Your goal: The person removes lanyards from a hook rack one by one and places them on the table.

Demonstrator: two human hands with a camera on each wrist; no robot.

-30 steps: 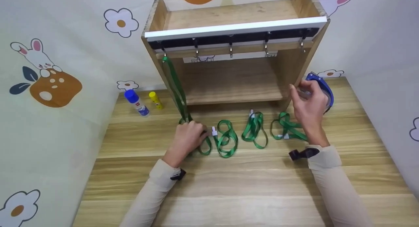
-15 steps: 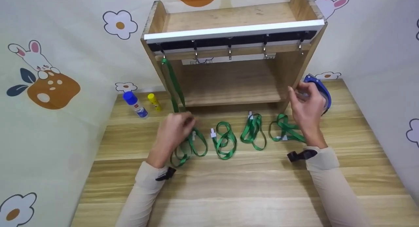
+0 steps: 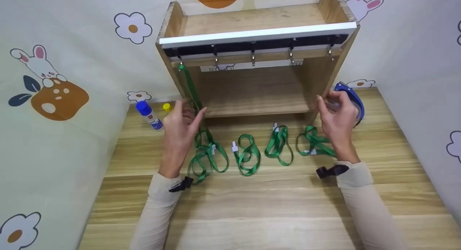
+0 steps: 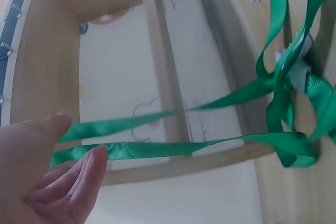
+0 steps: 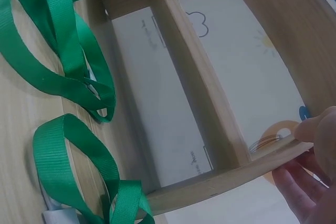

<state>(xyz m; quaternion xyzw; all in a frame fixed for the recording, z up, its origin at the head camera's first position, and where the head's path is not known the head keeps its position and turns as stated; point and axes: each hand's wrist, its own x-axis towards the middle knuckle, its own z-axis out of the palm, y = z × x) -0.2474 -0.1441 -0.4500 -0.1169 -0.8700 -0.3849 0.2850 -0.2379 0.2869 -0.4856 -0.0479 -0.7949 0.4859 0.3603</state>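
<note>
A green lanyard [image 3: 192, 89] hangs from the leftmost hook [image 3: 181, 61] of a wooden shelf [image 3: 252, 88]. Its lower part lies in loops on the table. My left hand [image 3: 178, 134] is beside the hanging straps; in the left wrist view they run past the gap between thumb and fingers, which stand apart. With thumb and fingers, my right hand [image 3: 338, 116] grips the front edge of the shelf's right side panel [image 5: 231, 181]. Three more green lanyards lie in front: one left of centre [image 3: 251, 154], one in the middle [image 3: 277, 145], one at right [image 3: 317, 140].
Several other metal hooks line the black strip [image 3: 234, 48] under the shelf's white edge. A blue-capped glue bottle [image 3: 149, 115] and a yellow glue stick [image 3: 166, 107] stand at left. A blue tape dispenser [image 3: 354, 98] sits behind my right hand. Printed fabric walls surround the table [image 3: 270, 214].
My left hand has risen from the lanyard's loops on the table to its hanging straps, and its fingers have spread. The right hand stays on the shelf's side.
</note>
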